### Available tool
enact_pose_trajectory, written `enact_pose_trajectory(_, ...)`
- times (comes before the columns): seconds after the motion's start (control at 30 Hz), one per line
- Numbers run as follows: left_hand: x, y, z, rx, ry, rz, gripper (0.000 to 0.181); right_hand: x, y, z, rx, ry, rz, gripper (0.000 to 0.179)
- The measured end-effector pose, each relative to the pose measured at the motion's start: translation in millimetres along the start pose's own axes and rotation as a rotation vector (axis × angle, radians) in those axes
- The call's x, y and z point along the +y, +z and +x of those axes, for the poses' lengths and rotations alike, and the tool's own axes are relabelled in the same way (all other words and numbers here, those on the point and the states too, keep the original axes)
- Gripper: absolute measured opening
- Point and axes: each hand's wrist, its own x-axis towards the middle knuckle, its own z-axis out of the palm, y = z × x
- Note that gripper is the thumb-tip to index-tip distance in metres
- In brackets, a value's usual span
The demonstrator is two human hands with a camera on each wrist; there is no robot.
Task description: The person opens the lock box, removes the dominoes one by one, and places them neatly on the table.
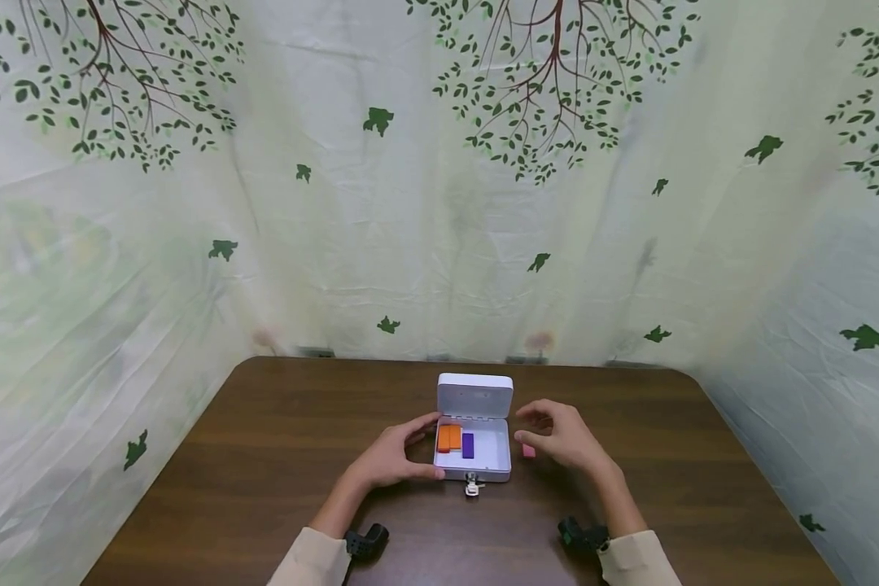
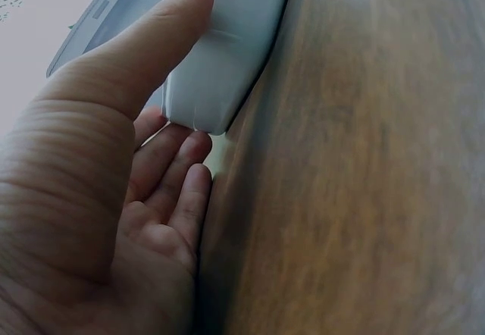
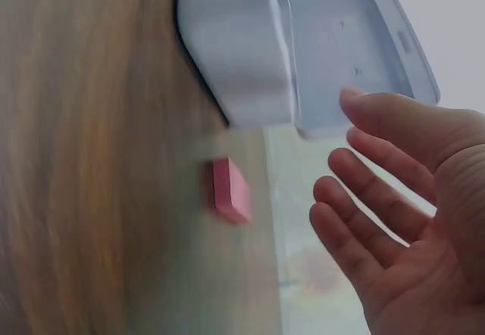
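Note:
A small white hinged box (image 1: 492,456) stands on the table with its lid (image 1: 474,399) raised. Orange blocks (image 1: 449,438) and a purple block (image 1: 468,445) lie inside it, toward the left. My left hand (image 1: 388,462) holds the box by its left end, thumb at the front corner and fingertips along the side and back corner. To the right of the box, my right hand (image 1: 562,438) hovers with loosely bent fingers and nothing between them. A pink block (image 3: 231,191) lies on the table beside the box, partly hidden under that hand in the head view.
A metal latch (image 1: 472,486) hangs from the front of the box. The brown wooden table (image 1: 278,456) reaches back to a pale curtain (image 1: 439,244) printed with leaves and branches. Dark wrist devices (image 1: 366,541) sit at both cuffs.

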Motion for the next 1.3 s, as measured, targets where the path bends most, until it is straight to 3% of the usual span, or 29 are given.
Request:
enact_pose_trajectory(0.2, 0.3, 0.8, 1.1, -0.007, -0.006, 0.016, 0.097, -10, 12, 1.1, 0.013, 0.002, 0.066, 0.031)
enact_pose_trajectory(0.5, -0.9, 0.5, 0.5, -0.001, -0.007, 0.000, 0.095, -21, 32, 4.7, -0.006, -0.055, -0.001, 0.035)
enact_pose_trajectory(0.83, 0.6, 0.2, 0.3, -0.002, -0.009, -0.003, 0.094, -30, 42, 12.6, 0.012, -0.047, -0.041, 0.034)
enact_pose_trajectory(1.1, 0.1, -1.3, 0.7, -0.002, -0.005, -0.002, 0.094, -32, 49, 17.8, -0.031, -0.112, -0.047, 0.035)
enact_pose_trajectory(1.3, 1.2, -0.7, -0.7, 0.000, 0.004, 0.001, 0.093, -33, 54, 21.0, -0.076, -0.114, -0.057, 0.035)
